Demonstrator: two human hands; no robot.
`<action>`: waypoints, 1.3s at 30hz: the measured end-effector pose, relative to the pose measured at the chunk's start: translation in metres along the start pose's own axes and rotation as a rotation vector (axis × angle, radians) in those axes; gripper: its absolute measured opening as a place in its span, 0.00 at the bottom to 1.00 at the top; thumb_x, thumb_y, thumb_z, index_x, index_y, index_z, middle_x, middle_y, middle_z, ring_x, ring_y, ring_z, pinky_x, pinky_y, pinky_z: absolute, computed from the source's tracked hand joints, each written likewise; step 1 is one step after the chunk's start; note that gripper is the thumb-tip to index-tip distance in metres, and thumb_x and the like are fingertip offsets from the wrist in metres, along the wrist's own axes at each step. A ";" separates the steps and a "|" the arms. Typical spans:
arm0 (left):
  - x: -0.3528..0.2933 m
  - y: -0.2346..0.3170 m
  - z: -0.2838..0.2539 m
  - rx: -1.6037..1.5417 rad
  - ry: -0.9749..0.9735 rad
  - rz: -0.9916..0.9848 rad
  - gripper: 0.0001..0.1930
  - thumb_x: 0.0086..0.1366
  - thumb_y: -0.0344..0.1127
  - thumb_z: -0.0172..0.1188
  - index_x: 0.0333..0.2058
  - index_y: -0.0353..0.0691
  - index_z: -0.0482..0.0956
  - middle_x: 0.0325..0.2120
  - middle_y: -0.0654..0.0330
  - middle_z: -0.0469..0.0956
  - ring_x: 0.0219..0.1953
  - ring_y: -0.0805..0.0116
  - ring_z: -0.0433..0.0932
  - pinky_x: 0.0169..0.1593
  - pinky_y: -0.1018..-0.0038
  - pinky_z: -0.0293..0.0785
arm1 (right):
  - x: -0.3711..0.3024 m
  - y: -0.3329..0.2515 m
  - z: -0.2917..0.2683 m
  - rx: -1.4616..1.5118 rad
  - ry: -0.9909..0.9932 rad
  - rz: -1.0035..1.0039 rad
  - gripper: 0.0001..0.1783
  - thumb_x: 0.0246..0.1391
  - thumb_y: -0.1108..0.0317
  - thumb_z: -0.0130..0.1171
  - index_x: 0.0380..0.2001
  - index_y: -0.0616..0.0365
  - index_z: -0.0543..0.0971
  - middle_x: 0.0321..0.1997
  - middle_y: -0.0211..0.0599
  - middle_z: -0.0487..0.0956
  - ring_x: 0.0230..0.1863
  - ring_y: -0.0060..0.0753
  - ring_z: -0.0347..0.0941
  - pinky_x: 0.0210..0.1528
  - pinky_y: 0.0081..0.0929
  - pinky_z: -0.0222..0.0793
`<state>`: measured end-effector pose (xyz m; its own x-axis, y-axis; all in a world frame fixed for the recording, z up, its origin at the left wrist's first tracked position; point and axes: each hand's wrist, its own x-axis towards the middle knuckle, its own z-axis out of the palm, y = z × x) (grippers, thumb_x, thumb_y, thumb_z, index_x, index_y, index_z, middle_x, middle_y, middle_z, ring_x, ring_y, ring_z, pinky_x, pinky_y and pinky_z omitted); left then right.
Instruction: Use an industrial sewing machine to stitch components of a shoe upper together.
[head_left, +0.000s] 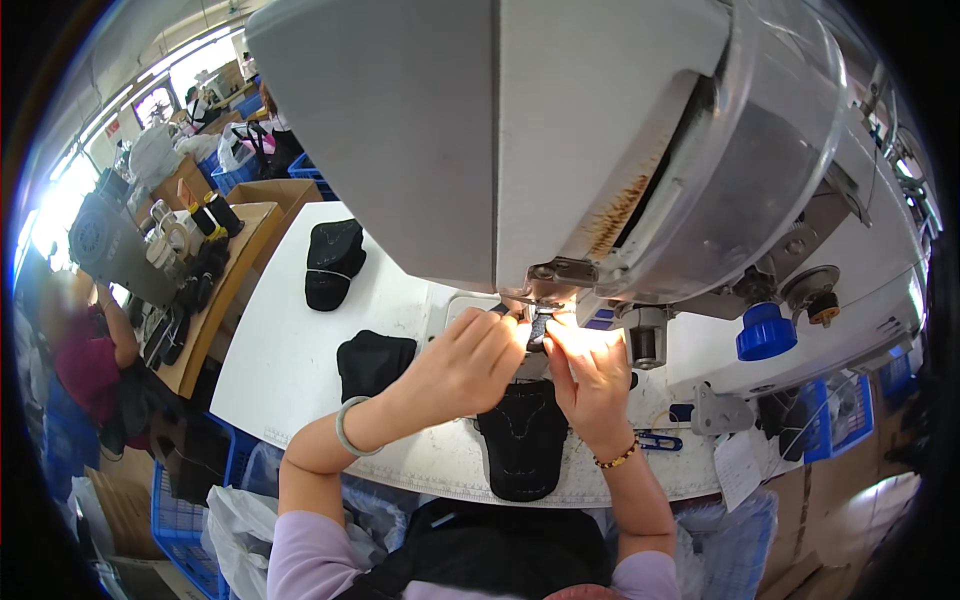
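Both hands are at the needle area of a large grey-white sewing machine, under its bright lamp. My left hand has its fingers closed on the left edge of a small dark fabric piece. My right hand pinches that same piece from the right. Directly below my hands lies a black padded fabric piece with light stitch lines, reaching toward the table's near edge. Left of my left wrist sits a stack of black pieces. Farther back lies another black stack, tied with a pale thread.
A blue-handled snipper lies right of my right wrist on the white table. A blue knob juts from the machine. Blue crates and plastic bags stand below left. At far left, another person sits beside another machine.
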<state>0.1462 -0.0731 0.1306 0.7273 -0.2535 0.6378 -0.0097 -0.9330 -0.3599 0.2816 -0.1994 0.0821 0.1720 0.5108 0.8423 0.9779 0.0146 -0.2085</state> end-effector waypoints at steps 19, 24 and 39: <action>-0.019 -0.009 0.006 -0.309 0.099 0.062 0.21 0.44 0.24 0.54 0.41 0.22 0.72 0.39 0.48 0.73 0.45 0.53 0.75 0.48 0.69 0.75 | -0.019 -0.008 0.001 0.090 0.047 -0.338 0.14 0.42 0.73 0.62 0.36 0.55 0.75 0.44 0.34 0.72 0.46 0.37 0.70 0.45 0.36 0.70; -0.015 0.013 0.008 -0.260 0.138 -0.073 0.21 0.46 0.20 0.54 0.42 0.20 0.71 0.38 0.44 0.73 0.42 0.47 0.76 0.44 0.65 0.77 | -0.019 0.002 -0.009 0.113 0.053 -0.307 0.16 0.44 0.73 0.61 0.40 0.53 0.76 0.45 0.30 0.76 0.45 0.29 0.72 0.45 0.28 0.67; -0.023 0.003 0.037 -0.255 0.194 -0.092 0.15 0.54 0.20 0.52 0.42 0.21 0.71 0.41 0.43 0.72 0.46 0.50 0.75 0.49 0.67 0.76 | -0.010 0.009 -0.007 0.117 -0.013 -0.251 0.16 0.41 0.76 0.61 0.38 0.55 0.80 0.45 0.28 0.76 0.48 0.34 0.73 0.50 0.33 0.68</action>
<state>0.1546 -0.0605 0.0898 0.5893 -0.1858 0.7862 -0.1393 -0.9820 -0.1277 0.2892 -0.2100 0.0754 -0.0759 0.4894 0.8687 0.9693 0.2405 -0.0509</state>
